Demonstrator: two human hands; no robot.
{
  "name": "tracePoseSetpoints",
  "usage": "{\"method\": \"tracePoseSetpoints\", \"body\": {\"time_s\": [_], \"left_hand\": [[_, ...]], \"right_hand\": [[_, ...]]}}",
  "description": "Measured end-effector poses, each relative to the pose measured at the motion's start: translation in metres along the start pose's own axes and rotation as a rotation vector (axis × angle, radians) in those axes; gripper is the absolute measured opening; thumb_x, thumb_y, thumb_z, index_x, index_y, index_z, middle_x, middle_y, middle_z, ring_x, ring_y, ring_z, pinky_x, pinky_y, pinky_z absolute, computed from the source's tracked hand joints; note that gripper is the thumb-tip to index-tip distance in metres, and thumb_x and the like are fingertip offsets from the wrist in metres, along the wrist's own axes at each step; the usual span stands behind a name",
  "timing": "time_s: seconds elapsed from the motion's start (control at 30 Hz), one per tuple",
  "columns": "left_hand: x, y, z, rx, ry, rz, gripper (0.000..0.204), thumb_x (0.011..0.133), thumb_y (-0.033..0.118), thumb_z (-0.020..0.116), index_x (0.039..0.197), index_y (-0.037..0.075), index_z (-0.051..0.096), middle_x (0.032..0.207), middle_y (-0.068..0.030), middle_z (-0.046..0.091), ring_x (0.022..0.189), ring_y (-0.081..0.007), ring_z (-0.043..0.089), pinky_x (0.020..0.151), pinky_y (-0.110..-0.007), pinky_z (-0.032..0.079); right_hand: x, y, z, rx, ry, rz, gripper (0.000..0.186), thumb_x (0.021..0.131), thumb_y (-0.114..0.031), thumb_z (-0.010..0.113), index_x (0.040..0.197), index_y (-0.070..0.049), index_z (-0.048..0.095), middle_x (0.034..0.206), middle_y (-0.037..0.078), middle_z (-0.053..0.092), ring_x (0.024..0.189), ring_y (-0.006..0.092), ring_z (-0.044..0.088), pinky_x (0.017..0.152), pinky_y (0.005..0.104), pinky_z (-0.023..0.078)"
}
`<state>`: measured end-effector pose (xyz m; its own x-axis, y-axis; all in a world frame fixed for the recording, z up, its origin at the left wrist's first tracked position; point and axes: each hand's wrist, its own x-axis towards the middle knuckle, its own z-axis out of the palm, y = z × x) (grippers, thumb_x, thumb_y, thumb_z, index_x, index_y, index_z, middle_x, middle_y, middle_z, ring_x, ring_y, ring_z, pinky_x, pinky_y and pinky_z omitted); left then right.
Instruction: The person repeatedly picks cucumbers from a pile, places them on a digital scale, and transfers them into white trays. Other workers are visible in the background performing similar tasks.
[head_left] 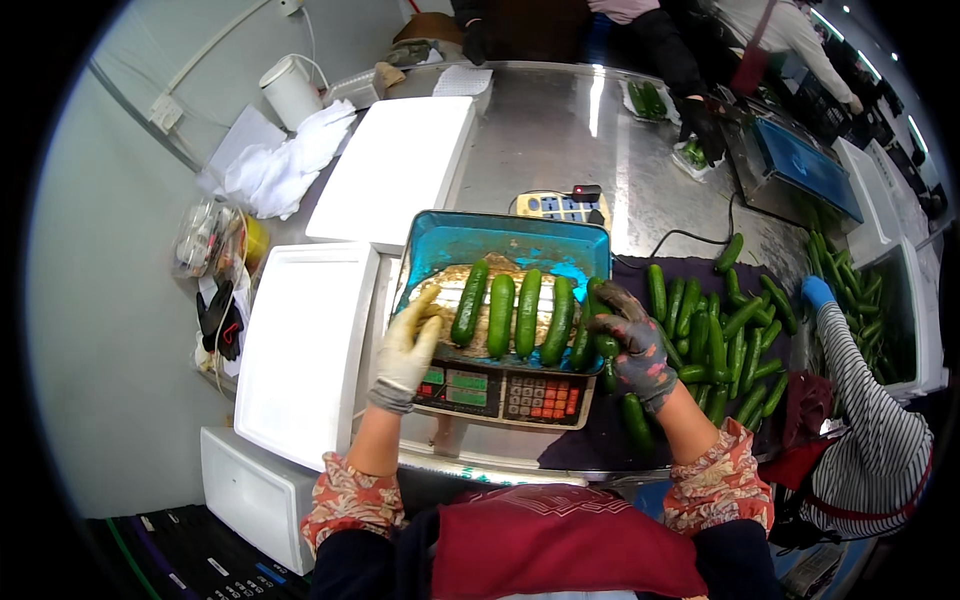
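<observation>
Fingers [412, 308] parted on my left hand [404, 352], empty, left of the blue tray [500, 232], right hand [640, 350] curled over cucumbers [606, 347] at its right, grip I cannot tell.

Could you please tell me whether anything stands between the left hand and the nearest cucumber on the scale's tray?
Nothing visible does: between the left hand and the leftmost cucumber, only the worn surface of the blue tray shows.

Crumpled white cloth [285, 162], white cylindrical container [292, 95] beside it, wall socket [165, 113], black glove [213, 312].
</observation>
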<state>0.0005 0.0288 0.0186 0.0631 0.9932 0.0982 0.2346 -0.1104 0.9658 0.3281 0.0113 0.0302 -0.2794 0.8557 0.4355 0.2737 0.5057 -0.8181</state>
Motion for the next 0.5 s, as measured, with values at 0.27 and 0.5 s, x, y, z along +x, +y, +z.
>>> {"method": "tracePoseSetpoints", "body": {"time_s": [0.27,0.5], "left_hand": [[0.019,0.016,0.007,0.642,-0.126,0.036,0.061,0.083,0.028,0.061,0.136,0.008,0.039,0.085,-0.0136,0.059,0.076,-0.0242,0.059,0.072,-0.035,0.049],[0.027,0.03,0.023,0.934,-0.318,-0.066,0.074,0.079,0.032,0.062,0.141,0.013,0.027,0.089,-0.0198,0.056,0.084,-0.0332,0.061,0.073,-0.042,0.05]], "right_hand": [[0.007,-0.016,0.014,-0.224,0.011,0.027,0.051,0.052,0.007,0.047,0.098,-0.005,0.065,0.123,0.02,0.05,0.121,0.039,0.043,0.1,0.0442,0.036],[0.0,-0.007,0.002,-0.102,0.34,0.018,0.031,0.08,-0.008,0.059,0.11,-0.004,0.058,0.127,0.016,0.049,0.117,0.0281,0.049,0.094,0.0387,0.042]]}}
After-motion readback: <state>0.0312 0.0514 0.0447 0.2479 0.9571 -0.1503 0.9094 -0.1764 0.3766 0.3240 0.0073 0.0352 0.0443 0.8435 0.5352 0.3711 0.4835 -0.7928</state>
